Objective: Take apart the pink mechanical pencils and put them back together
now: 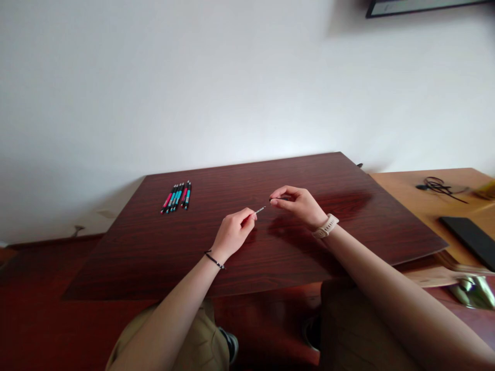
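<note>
My left hand (234, 233) is closed around a thin pen part, whose silver tip (260, 209) sticks out toward the right. My right hand (297, 204) pinches a small dark piece (279, 198) between thumb and fingers, a short gap from that tip. Both hands hover over the middle of a dark red-brown board (162, 247). A thin black bracelet circles my left wrist and a pale watch strap my right. Several pens (177, 197) with pink and teal grips lie side by side at the board's far left.
The board rests over my lap near a white wall. To the right stands a light wooden table (410, 190) with a black cable (439, 186), a flat black object (469, 238) and a greenish item (474, 292) near its front edge.
</note>
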Tool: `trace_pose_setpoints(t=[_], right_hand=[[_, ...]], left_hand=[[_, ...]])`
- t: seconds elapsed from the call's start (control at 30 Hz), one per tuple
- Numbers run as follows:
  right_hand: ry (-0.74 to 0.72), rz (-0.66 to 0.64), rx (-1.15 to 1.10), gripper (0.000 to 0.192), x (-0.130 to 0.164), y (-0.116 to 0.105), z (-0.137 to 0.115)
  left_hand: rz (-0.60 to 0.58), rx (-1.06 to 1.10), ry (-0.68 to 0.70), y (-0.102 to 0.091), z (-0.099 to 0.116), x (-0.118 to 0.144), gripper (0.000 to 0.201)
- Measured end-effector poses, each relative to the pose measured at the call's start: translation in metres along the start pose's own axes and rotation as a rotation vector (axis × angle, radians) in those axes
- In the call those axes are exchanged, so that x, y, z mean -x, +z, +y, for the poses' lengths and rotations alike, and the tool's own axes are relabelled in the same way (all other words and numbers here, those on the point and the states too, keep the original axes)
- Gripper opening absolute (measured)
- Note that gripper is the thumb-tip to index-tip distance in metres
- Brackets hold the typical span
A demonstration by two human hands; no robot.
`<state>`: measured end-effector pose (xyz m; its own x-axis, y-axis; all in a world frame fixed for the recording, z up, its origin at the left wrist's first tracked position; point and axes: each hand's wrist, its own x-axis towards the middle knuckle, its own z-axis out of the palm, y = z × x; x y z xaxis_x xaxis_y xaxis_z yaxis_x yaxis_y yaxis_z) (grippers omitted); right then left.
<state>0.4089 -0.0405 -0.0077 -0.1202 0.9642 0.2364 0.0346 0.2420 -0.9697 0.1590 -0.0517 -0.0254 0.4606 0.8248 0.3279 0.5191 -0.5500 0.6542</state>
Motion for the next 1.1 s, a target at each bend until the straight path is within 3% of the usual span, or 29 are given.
trace_pose_setpoints(t=[0.17,0.33,0.6,0.87,1.1], right_hand=[[0.120,-0.041,0.062,0.043,0.007,0.003,-0.004],[-0.033,-0.019,0.048,0.038,0.004,0.003,-0.005],[-0.118,0.020,-0.010,0.034,0.000,-0.003,0.004],[-0.123,-0.050,0.008,0.058,0.006,0.004,0.000],[-0.138,-0.050,0.059,0.061,0.007,0.002,-0.003]], left_hand=[[0.000,0.006,-0.001,0.000,0.001,0.000,0.021],[0.005,-0.001,0.000,0.000,0.001,0.000,0.021],[0.023,-0.011,-0.007,0.000,0.000,0.000,0.021],[0.027,-0.023,-0.018,0.000,-0.001,-0.001,0.021],[0.021,-0.030,-0.025,0.000,-0.001,-0.001,0.020]])
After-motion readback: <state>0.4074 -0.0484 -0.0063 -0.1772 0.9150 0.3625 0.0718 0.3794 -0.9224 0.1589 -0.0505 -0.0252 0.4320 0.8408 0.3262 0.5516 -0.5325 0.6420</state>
